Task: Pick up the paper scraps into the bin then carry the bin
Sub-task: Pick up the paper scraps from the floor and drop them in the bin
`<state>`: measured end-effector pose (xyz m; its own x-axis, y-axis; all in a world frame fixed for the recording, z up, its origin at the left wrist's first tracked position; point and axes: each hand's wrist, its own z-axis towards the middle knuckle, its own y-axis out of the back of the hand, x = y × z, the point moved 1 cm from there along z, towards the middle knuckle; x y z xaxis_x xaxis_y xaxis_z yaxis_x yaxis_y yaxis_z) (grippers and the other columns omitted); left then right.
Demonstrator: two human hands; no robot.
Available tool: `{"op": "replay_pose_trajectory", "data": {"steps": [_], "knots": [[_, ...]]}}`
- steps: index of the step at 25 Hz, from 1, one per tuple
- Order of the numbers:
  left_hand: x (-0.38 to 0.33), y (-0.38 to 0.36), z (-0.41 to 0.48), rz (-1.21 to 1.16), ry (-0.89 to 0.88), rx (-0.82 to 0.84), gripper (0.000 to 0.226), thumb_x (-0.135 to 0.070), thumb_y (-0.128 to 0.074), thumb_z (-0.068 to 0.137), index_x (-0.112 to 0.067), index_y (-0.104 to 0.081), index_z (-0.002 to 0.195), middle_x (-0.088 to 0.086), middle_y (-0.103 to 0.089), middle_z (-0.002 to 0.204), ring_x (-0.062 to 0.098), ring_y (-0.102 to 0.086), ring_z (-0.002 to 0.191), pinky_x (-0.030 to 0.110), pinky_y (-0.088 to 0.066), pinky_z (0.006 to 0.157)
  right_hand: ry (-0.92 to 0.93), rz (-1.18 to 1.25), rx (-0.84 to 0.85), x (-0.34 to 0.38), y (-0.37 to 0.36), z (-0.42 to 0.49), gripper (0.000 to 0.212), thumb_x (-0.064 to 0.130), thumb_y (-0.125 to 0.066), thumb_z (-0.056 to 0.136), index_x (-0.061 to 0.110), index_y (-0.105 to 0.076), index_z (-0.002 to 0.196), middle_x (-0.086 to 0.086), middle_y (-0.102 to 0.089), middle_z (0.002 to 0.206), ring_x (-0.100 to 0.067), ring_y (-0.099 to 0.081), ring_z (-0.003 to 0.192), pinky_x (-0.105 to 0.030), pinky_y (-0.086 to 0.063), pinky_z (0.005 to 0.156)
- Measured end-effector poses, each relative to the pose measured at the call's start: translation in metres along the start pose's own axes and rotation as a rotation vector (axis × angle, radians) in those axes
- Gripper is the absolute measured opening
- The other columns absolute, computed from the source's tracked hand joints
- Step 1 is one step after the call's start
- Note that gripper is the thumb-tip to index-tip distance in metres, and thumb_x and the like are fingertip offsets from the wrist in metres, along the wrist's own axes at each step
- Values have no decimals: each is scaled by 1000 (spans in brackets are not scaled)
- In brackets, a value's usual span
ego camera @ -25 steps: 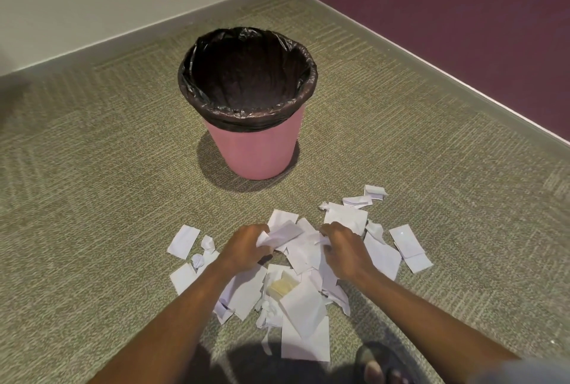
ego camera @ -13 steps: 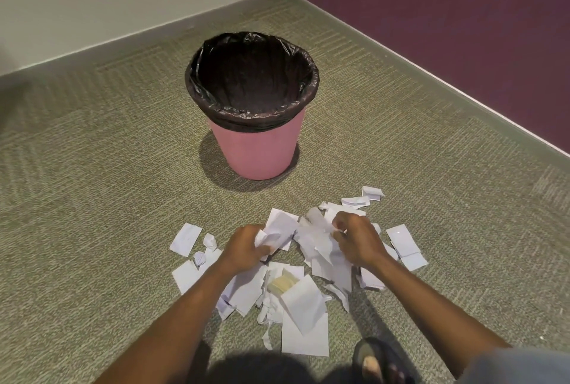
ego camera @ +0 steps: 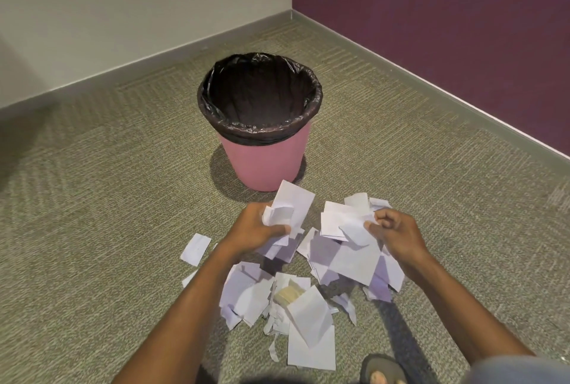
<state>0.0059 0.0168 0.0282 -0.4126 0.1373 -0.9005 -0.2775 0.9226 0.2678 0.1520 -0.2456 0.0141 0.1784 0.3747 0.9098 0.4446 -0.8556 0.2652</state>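
Note:
A pink bin (ego camera: 262,161) lined with a black bag stands upright on the carpet, its mouth open and nothing visible inside. Just in front of it my left hand (ego camera: 253,229) grips a bunch of white paper scraps (ego camera: 291,208) lifted off the floor. My right hand (ego camera: 398,235) grips another bunch of scraps (ego camera: 345,223), also raised, with large pieces hanging under it. Both hands are below the bin's rim and short of it. Several loose scraps (ego camera: 308,319) still lie on the carpet between my forearms, one yellowish piece (ego camera: 288,292) among them.
The bin stands near a room corner, a grey wall (ego camera: 123,13) behind and a purple wall (ego camera: 447,29) to the right. A single scrap (ego camera: 196,248) lies left of my left wrist. My sandalled foot (ego camera: 382,371) shows at the bottom edge.
Both hands closed on scraps and lifted them off the pile toward the bin. The view tilted up, so the bin sits lower in frame.

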Motion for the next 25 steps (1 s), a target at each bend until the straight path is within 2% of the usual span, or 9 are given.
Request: {"op": "replay_pose_trajectory", "data": {"steps": [2,5,7,9,12,15,19,22,25], "knots": [[-18,13,-7,-79,-10,24,23,-13,-84,72,-18,-74,92,0,-78,89,16,-74,81,29,-59,66,2,104,-21,7,0,0,24,3,-71,86,22,-70,72,0,-69,65,-8,-57,47,-20,-41,41],[-49,33,-12,-180,-45,-22,26,-13,-87,67,-18,-74,88,1,-78,86,14,-74,77,23,-55,61,4,238,-33,29,-4,1,13,-1,-72,84,9,-67,91,-6,-74,77,-8,-66,54,-18,-48,44],[-74,47,-13,-246,-61,-118,36,-13,-88,63,-15,-72,96,2,-78,89,16,-74,79,25,-56,62,27,265,-15,52,-10,2,15,0,-72,84,4,-65,97,-5,-75,80,-16,-67,65,-24,-51,55],[-100,61,-10,-338,-100,-181,43,-10,-87,61,-12,-71,101,6,-78,94,21,-74,85,28,-58,66,57,302,17,81,-16,3,13,2,-73,85,8,-66,94,-11,-74,88,-27,-62,78,-36,-46,67],[-138,80,0,-453,-164,-243,38,-1,-84,62,-12,-71,96,5,-78,93,19,-75,85,28,-60,66,134,335,51,136,-28,14,12,2,-72,85,11,-66,90,-11,-73,87,-29,-63,81,-40,-48,71],[-168,100,25,-432,-176,-356,38,3,-83,66,-10,-72,100,6,-77,96,18,-75,83,30,-60,66,218,294,22,190,-46,38,10,1,-70,87,10,-65,86,-10,-75,90,-24,-72,78,-38,-57,71],[-188,116,69,-431,-3,-455,45,1,-82,67,-1,-67,110,11,-74,102,25,-74,83,37,-61,67,212,190,-72,243,-76,75,26,-6,-68,83,11,-56,68,-12,-68,88,-26,-71,84,-33,-61,63],[-190,111,89,-281,89,-441,33,-19,-84,72,-6,-62,94,11,-66,101,23,-68,79,31,-58,54,158,173,-28,256,-93,95,28,-9,-66,84,8,-51,67,-12,-65,84,-28,-71,84,-37,-63,62],[-185,99,93,-154,53,-514,29,-30,-78,78,-12,-57,85,7,-59,84,28,-66,81,34,-58,55,147,194,35,249,-98,100,19,-2,-65,88,4,-54,74,-18,-63,84,-26,-69,67,-38,-63,66]]}}
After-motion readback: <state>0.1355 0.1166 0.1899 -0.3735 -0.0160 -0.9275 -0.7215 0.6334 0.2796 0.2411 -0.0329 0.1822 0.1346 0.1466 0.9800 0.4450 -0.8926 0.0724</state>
